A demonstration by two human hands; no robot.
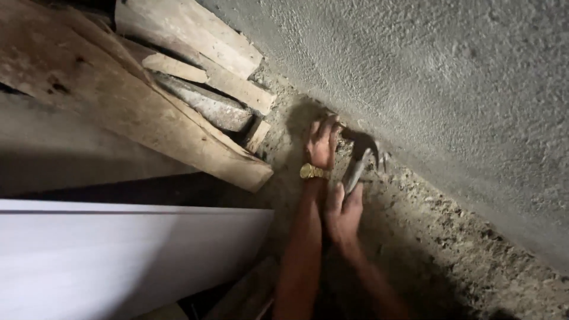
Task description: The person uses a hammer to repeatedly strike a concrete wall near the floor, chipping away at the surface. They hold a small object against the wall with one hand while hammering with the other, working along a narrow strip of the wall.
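You are looking down at rough, crumbly ground (438,237) of dirt and rubble where it meets a grey, coarse-plastered wall (450,77) that runs from far left to near right. To the far left lies a heap of weathered wooden planks (148,112) leaning over one another, and a smooth white panel (118,255) fills the near left.

Your right hand (344,214) is clenched around the handle of a claw hammer (358,155). The hammer's long axis runs from near to far, tilted slightly right, with its dark metal head at the far end, close to the foot of the wall. The claw points right; the striking face points left, toward your other hand.

Your left hand (323,142), with a gold wristwatch (312,172) on the wrist, rests on the ground at the wall's base, just left of the hammer head. Its fingers are bent toward the ground; you cannot tell whether they pinch anything.
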